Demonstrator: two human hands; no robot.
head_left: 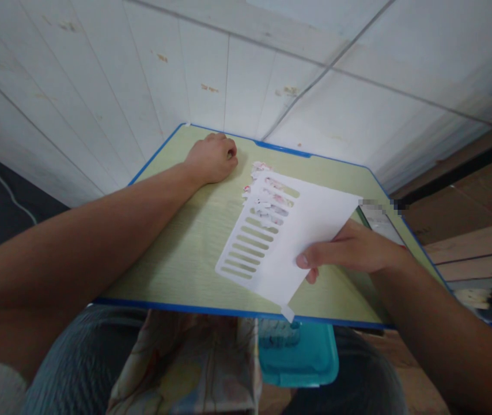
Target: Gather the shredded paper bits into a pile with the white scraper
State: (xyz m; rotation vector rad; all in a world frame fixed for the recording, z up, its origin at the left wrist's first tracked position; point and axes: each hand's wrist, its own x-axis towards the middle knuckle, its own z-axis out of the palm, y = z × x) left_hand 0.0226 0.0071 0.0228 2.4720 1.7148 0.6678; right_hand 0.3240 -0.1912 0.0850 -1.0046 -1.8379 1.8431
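Observation:
My right hand (349, 248) pinches a white sheet (306, 213) by its near right edge, thumb on top. The sheet has a row of several rounded slots along its left side and a small tab at its near corner. It is tilted above the small table (185, 242). A little pile of pale pink and white paper cutouts (261, 167) lies beyond and partly behind the sheet, also showing through the slots. My left hand (215, 157) rests closed on the tabletop, left of the pile. Whether anything is inside its curled fingers is hidden.
The table has a blue rim and stands against a white panelled wall (211, 69). A flat phone-like object (382, 222) lies at its right side, partly behind my right hand. Below the near edge are a teal-lidded box (302, 360) and a patterned cloth bag (185, 363).

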